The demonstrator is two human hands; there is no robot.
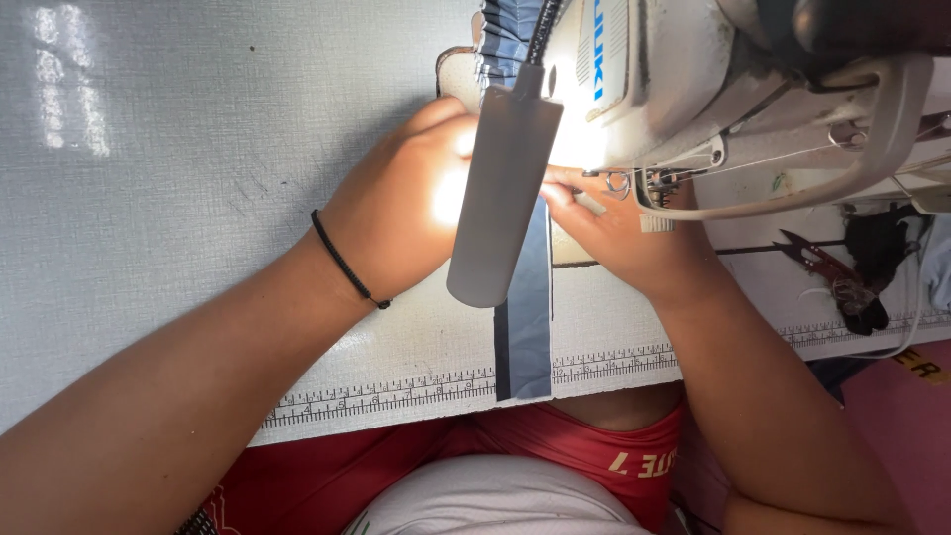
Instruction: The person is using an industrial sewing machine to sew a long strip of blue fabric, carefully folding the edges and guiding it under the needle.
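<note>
A narrow strip of dark grey fabric (523, 327) lies flat on the white table, running lengthwise from the table's near edge, where its end hangs just over the printed ruler, away toward the needle area of the sewing machine. Its middle is partly hidden beneath the flat grey lamp head. Beyond the machine, the strip emerges gathered into folds. The surface is smooth, with a faint lengthwise seam line.

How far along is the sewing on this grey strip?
Done: pleated strip already lies behind the sewing machine. In hand: left hand and right hand press the grey strip near the needle, which the lamp hides. Left: flat strip hanging over the table edge.
</note>
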